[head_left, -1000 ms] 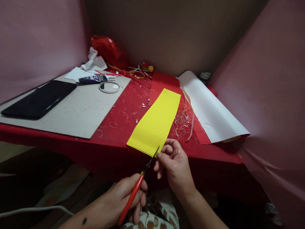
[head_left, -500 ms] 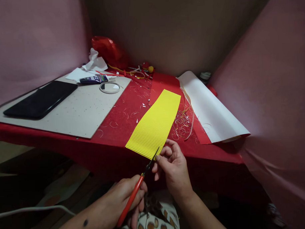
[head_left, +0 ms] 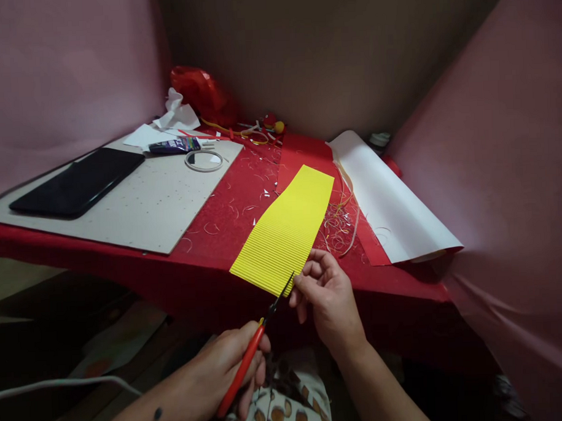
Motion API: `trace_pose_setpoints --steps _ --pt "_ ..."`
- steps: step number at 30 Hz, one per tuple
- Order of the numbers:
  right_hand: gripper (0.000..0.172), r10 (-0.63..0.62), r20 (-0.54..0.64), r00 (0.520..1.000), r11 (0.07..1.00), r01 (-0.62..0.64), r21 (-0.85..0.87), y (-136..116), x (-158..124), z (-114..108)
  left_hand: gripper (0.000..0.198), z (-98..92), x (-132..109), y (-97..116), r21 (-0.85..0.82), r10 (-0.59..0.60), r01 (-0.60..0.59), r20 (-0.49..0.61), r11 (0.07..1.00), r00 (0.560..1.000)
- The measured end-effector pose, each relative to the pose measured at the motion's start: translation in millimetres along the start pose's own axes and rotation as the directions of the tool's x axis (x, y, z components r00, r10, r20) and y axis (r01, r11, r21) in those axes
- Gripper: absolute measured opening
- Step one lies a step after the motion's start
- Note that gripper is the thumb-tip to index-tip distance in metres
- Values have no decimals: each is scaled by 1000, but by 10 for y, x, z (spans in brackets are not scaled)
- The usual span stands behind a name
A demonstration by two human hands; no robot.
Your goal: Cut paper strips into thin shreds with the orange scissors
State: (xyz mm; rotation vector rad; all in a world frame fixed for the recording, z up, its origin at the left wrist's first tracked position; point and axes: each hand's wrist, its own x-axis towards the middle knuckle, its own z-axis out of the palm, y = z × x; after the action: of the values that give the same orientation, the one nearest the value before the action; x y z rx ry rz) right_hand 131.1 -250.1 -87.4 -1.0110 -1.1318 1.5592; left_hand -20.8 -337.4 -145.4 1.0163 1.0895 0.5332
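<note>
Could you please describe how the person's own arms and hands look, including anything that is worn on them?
The left hand and right hand are ungloved; no ring or bracelet is visible. The left forearm and right forearm show no sleeves. A small, dark, oval mark sits on the left forearm.

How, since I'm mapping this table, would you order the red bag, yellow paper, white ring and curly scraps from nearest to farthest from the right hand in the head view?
From the right hand:
1. Yellow paper, at the fingertips.
2. Curly scraps, just beyond the hand.
3. White ring, farther off, to the left.
4. Red bag, at the back left.
</note>
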Motion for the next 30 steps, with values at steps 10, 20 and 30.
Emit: trace_pose_setpoints --steps 10,20,30 --pt "33 -10 18 1000 997 9 71 131 -72 9 36 38 148 -179 73 38 -29 -126 997 991" --pt "32 22 18 1000 996 -23 89 90 -61 6 44 57 106 55 29 -76 80 -124 996 989" --pt "25 -14 -23 1000 1000 14 9 33 -75 -19 45 88 138 45 -17 -119 118 -168 993 979"
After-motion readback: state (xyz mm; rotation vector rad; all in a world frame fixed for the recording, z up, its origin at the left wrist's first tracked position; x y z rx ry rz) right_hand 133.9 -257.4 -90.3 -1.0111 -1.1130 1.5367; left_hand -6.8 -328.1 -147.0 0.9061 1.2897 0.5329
